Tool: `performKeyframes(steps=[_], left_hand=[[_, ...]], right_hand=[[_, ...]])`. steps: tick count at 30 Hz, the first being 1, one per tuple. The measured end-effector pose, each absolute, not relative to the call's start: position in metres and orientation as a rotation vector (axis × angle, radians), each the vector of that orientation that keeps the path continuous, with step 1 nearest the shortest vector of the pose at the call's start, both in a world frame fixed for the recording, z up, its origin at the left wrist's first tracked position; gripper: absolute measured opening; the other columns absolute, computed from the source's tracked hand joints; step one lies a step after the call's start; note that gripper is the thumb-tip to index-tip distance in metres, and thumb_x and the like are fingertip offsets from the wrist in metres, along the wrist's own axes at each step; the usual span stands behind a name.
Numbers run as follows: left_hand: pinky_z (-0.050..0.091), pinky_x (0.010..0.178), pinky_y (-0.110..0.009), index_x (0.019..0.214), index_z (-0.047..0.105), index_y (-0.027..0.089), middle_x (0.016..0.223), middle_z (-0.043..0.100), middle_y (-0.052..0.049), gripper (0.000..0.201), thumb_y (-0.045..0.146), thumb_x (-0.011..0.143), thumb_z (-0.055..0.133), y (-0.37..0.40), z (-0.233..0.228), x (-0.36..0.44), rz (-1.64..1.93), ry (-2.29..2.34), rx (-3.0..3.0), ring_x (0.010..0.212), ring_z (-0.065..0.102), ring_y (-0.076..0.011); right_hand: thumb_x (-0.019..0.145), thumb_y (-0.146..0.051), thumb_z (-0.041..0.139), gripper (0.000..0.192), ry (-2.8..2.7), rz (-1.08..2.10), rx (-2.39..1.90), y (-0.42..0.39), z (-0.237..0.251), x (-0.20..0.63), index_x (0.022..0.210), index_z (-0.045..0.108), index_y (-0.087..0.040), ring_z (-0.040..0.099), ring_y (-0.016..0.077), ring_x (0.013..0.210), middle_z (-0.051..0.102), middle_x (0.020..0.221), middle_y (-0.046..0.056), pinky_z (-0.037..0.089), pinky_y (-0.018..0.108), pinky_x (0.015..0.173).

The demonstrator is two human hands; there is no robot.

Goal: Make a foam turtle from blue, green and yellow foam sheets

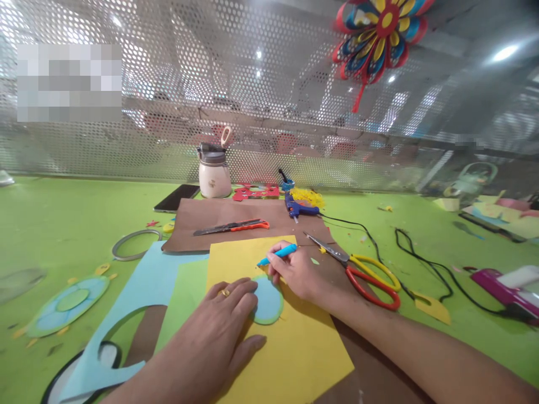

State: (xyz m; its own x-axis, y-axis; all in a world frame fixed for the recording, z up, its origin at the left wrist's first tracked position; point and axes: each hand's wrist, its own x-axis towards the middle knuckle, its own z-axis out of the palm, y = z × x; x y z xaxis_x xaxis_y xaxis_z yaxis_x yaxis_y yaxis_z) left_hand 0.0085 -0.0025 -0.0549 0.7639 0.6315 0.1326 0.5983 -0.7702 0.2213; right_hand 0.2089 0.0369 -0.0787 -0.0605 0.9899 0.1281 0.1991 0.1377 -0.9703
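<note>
My right hand (pixel 293 270) grips a blue marker (pixel 278 254), its tip close to the yellow paper (pixel 236 255) above a cutout. That cutout (pixel 269 303) is a rounded light-blue paper shape with a green rim, lying on the yellow sheet. Fingers spread flat, my left hand (pixel 229 320) presses on the cutout's left side and the yellow sheet. Green paper (pixel 185 292) and light-blue paper (pixel 147 275) with a round hole lie partly beneath. Scissors (pixel 357 272) with red and yellow handles rest right of my right hand.
An orange-handled utility knife (pixel 231 226) lies on brown paper (pixel 197 213). Behind are a blue glue gun (pixel 298 207) with a black cord, a white jug (pixel 214 177) and a phone (pixel 177 198). A turtle-like paper cutout (pixel 96 287) and a ring (pixel 120 247) lie left.
</note>
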Motion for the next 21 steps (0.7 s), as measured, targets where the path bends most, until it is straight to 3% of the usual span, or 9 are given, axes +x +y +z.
performKeyframes(steps=[13,21], left_hand=[[0.037,0.102,-0.050,0.102,0.052,0.020,0.131,0.052,-0.012,0.017,0.029,0.088,0.052,-0.004,-0.054,0.009,0.245,1.006,2.758,0.123,0.046,-0.0291],[0.034,0.104,-0.051,0.104,0.053,0.019,0.132,0.052,-0.013,0.020,0.031,0.088,0.051,-0.003,-0.053,0.011,0.218,1.022,2.748,0.125,0.045,-0.0293]], right_hand=[[0.085,-0.037,0.053,0.020,-1.421,1.052,-1.212,0.037,-0.077,0.208,0.077,0.053,-0.019,0.057,0.0126,0.048,0.059,0.056,-0.003,0.046,0.025,0.053],[0.086,-0.026,0.049,0.030,-1.455,0.910,-1.388,0.023,-0.044,0.207,0.058,0.055,-0.018,0.061,0.0134,0.052,0.062,0.055,0.001,0.048,0.024,0.055]])
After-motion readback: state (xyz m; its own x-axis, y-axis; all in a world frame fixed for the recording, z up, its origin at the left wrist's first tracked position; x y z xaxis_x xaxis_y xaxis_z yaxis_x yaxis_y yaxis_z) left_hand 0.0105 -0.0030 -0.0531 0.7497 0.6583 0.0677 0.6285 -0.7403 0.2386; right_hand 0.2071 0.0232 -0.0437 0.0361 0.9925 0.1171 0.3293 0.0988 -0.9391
